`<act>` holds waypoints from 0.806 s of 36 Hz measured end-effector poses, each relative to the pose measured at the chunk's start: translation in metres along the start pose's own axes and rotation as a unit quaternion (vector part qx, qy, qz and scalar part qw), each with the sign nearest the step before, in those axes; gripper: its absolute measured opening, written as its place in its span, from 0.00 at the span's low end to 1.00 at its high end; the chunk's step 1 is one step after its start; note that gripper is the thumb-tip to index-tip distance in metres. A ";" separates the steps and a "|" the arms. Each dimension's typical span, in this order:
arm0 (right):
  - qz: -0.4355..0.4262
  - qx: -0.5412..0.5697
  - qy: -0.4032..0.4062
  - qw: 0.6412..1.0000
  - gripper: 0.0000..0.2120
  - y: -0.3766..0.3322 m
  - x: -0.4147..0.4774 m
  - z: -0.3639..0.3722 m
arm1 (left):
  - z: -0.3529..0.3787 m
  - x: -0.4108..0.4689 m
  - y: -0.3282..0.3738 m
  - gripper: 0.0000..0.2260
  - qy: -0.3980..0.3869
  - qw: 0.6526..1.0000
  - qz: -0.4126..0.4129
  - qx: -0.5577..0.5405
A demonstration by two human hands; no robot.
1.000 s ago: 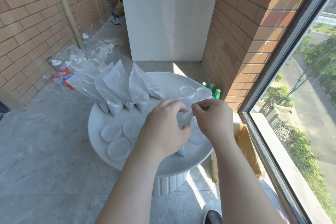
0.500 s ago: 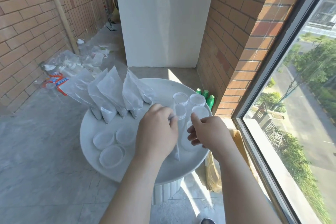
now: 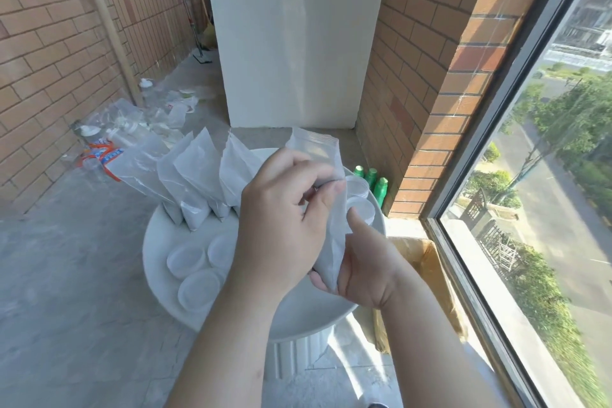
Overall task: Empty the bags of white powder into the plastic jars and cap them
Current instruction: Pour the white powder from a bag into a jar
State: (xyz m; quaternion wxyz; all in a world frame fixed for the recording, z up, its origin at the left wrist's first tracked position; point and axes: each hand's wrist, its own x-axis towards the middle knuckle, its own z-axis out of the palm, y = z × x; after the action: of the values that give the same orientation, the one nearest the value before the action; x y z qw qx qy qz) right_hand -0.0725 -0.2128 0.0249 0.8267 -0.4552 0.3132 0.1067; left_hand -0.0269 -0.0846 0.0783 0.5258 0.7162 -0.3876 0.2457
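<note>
A clear zip bag of white powder (image 3: 332,242) is held upright above the round white table (image 3: 298,318). My left hand (image 3: 281,219) grips its upper part, and my right hand (image 3: 364,262) cups its lower end from below. Several more powder bags (image 3: 195,175) lean in a row at the table's back left. Three white lids (image 3: 195,272) lie at the front left. Open plastic jars (image 3: 359,205) stand at the right, partly hidden behind the held bag.
Green bottles (image 3: 372,180) stand on the floor by the brick wall. A cardboard box (image 3: 427,278) sits right of the table under the window. Plastic litter (image 3: 132,129) lies on the floor at the left wall.
Both hands have lifted the bag off the table, and it now stands upright. My right hand has shifted from the bag's top to its bottom. The camera has moved closer.
</note>
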 end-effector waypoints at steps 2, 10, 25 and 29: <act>0.015 0.009 0.002 1.000 0.39 0.002 0.004 0.005 | -0.001 -0.001 0.000 0.03 -0.006 1.000 0.006 -0.004; -0.022 0.082 0.019 0.996 0.34 0.002 0.022 0.010 | -0.013 -0.001 0.000 0.10 0.036 0.999 0.012 -0.025; -0.160 0.200 0.107 0.961 0.31 -0.011 0.025 -0.005 | -0.022 -0.039 -0.063 0.42 -0.436 0.800 -0.317 0.264; -0.187 0.190 0.122 0.956 0.28 -0.012 0.021 -0.001 | -0.017 -0.044 -0.066 0.40 -0.446 0.793 -0.320 0.265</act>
State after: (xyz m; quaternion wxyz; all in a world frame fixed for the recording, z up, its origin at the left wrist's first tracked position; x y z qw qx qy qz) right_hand -0.0508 -0.2227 0.0201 0.8585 -0.3498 0.3356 -0.1671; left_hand 0.0025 -0.0462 0.0129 0.1330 0.9407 -0.2475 -0.1902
